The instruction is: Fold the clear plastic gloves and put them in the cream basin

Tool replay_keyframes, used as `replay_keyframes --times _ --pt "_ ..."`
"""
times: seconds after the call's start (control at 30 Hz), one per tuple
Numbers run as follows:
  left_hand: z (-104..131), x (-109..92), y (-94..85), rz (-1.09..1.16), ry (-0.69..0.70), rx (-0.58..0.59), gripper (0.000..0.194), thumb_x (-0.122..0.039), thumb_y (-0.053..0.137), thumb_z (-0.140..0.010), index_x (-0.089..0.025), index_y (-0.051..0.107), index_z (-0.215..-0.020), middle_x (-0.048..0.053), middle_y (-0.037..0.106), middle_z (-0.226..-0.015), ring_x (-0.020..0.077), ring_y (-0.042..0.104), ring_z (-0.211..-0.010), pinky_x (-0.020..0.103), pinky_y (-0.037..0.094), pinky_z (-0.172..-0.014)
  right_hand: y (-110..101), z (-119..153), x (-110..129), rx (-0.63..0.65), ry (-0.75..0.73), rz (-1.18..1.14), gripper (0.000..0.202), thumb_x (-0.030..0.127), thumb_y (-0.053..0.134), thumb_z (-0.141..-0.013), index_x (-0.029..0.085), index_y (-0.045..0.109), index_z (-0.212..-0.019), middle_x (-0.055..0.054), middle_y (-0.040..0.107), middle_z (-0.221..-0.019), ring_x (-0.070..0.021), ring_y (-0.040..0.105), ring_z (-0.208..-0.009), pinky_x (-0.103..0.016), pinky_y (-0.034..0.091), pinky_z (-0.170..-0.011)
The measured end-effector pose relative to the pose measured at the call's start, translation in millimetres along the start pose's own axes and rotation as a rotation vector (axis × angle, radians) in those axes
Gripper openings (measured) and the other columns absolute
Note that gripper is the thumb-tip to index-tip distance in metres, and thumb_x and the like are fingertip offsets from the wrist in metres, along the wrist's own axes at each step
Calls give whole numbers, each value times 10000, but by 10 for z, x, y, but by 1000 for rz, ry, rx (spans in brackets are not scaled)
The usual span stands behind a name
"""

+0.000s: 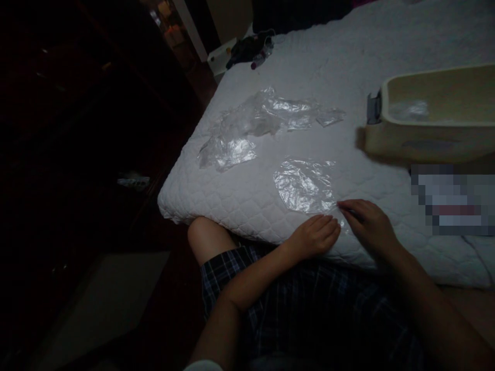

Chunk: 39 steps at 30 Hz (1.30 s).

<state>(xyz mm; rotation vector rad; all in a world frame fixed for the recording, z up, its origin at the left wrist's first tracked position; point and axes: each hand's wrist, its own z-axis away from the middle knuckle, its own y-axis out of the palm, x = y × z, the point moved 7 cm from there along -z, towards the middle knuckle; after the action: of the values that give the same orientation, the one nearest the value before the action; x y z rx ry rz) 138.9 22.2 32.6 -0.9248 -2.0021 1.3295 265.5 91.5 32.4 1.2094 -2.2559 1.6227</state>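
A clear plastic bag (303,185) lies spread flat and wrinkled near the front edge of the bed (240,198). My right hand (367,221) pinches its near right corner between thumb and fingers. Beside it, my left hand (317,234) rests palm down along the bag's near edge, fingers stretched out side by side. What is under the left palm is hidden. Farther back, several more clear plastic bags (247,123) lie crumpled in a loose row on the white quilted cover.
To the right stands a cream plastic bin (429,141) with a grey latch (374,108) and some clear plastic inside. A blurred-out item (450,201) lies in front of it. Dark items and a bottle (261,56) sit at the far bed corner. The floor at left is dark.
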Motion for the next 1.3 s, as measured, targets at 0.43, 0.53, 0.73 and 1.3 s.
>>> replay_keyframes --times 0.43,0.53,0.73,1.3 --pt "-300 8 -149 91 -123 22 231 -165 429 -966 -147 651 -1023 80 713 -1029 196 651 -1014 380 526 -891 3 -21 -24 -19 8 -79 221 302 526 -913 200 671 -1044 -81 709 -979 -235 652 -887 -405 513 -801" --pt "-273 102 -208 194 -190 -51 225 -192 453 -954 -124 643 -1053 104 713 -1022 192 658 -976 357 543 -819 -17 -20 -28 -35 46 -100 220 313 533 -907 212 676 -1040 -74 711 -987 -236 657 -895 -405 517 -808" --pt "-126 460 -289 488 -538 -366 176 -208 491 -932 -135 643 -983 84 720 -937 155 674 -897 315 558 -815 -46 -16 9 -42 53 -84 222 314 536 -902 215 672 -1046 -73 710 -990 -235 660 -908 -401 517 -818" --pt "-58 794 -221 178 -728 -228 241 -225 497 -932 -154 606 -1134 73 698 -952 193 634 -916 373 486 -864 12 -48 385 -71 -293 116 314 211 550 -892 158 603 -1196 -141 679 -1124 -258 630 -1019 -419 484 -889"
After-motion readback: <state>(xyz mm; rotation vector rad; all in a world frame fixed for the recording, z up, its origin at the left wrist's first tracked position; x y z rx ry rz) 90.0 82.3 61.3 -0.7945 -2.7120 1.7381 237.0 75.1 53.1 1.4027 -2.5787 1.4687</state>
